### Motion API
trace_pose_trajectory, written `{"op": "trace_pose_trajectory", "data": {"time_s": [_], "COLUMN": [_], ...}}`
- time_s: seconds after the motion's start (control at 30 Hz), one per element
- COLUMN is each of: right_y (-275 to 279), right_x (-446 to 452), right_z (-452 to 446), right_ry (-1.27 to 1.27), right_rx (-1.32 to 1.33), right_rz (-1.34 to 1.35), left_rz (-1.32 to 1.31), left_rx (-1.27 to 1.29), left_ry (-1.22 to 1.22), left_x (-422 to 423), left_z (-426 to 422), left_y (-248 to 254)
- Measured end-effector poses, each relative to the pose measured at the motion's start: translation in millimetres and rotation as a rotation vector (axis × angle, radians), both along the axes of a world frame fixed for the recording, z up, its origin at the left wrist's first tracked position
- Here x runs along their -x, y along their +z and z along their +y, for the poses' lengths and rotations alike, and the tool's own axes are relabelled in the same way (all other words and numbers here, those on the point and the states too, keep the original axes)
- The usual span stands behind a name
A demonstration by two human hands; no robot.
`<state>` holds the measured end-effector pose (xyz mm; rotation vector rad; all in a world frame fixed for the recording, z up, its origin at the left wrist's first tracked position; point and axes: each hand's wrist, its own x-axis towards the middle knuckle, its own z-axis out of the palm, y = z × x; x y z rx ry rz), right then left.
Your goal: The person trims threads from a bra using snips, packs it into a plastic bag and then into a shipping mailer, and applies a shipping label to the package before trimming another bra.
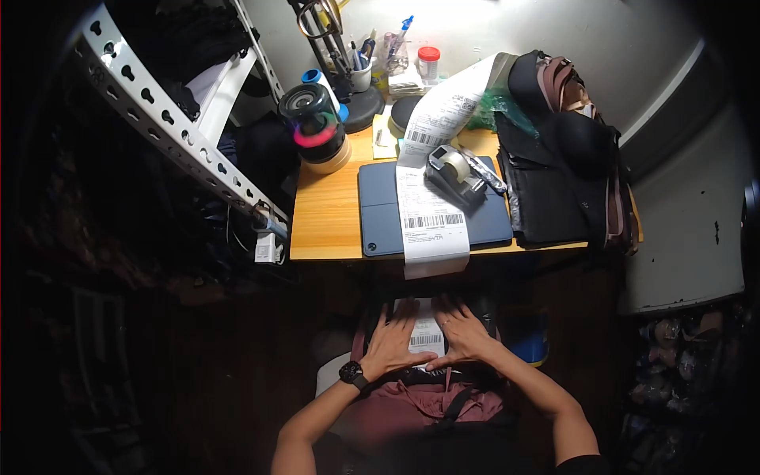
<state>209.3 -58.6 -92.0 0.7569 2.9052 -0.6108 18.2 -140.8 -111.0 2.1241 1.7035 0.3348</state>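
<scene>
A white shipping label (pixel 426 342) with a barcode lies on a dark package on my lap, over dusky pink fabric (pixel 412 404). My left hand (pixel 392 340) rests flat along the label's left side, fingers stretched forward; a black watch is on that wrist. On the label's right side my right hand (pixel 461 332) lies flat too, fingers extended, with a ring on one finger. Both thumbs point inward near the label's lower edge. The package's outline is mostly hidden by my hands and the dim light.
The wooden table (pixel 324 229) ahead holds a blue-grey tablet case (pixel 378 214), a long label strip (pixel 431 206) hanging over the front edge, and a tape dispenser (pixel 455 176). Black bags and bras (pixel 554 174) are piled right. A perforated metal shelf (pixel 166 111) stands left.
</scene>
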Motion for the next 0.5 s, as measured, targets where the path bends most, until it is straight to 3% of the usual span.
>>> {"op": "trace_pose_trajectory", "data": {"time_s": [0.03,0.1,0.17,0.2,0.23,0.27,0.3,0.37,0.4,0.47,0.5], "right_y": [2,3,6,-11,-43,-63,-99,-198,-194,-215,-229], "right_x": [-4,-21,-47,-60,-83,-98,-129,-171,-163,-162,-163], "right_z": [-2,-4,-5,-10,-13,-15,-23,-56,-64,-78,-79], "right_ry": [-0.013,-0.264,-0.715,-1.034,-1.355,-1.495,-1.53,-1.637,-1.655,-1.622,-1.571], "right_rx": [-0.004,0.077,0.039,0.035,0.224,0.319,0.594,1.243,1.696,1.776,1.845], "right_rz": [0.005,0.259,0.62,0.71,0.693,0.757,0.635,0.622,0.786,0.686,0.566], "left_rz": [0.008,0.057,0.093,-0.075,-0.244,-0.306,-0.368,-0.534,-0.608,-0.657,-0.869], "left_rx": [0.019,0.035,0.036,0.027,0.019,0.073,0.126,0.283,0.434,0.602,0.806], "left_ry": [0.027,0.115,0.214,0.4,0.587,0.789,0.993,1.2,1.251,1.287,1.218], "left_x": [2,12,29,38,47,59,72,103,110,125,133], "left_z": [-3,-14,-35,-46,-58,-70,-83,-118,-126,-134,-134], "left_y": [0,-2,0,-7,-17,-29,-45,-94,-97,-90,-85]}}
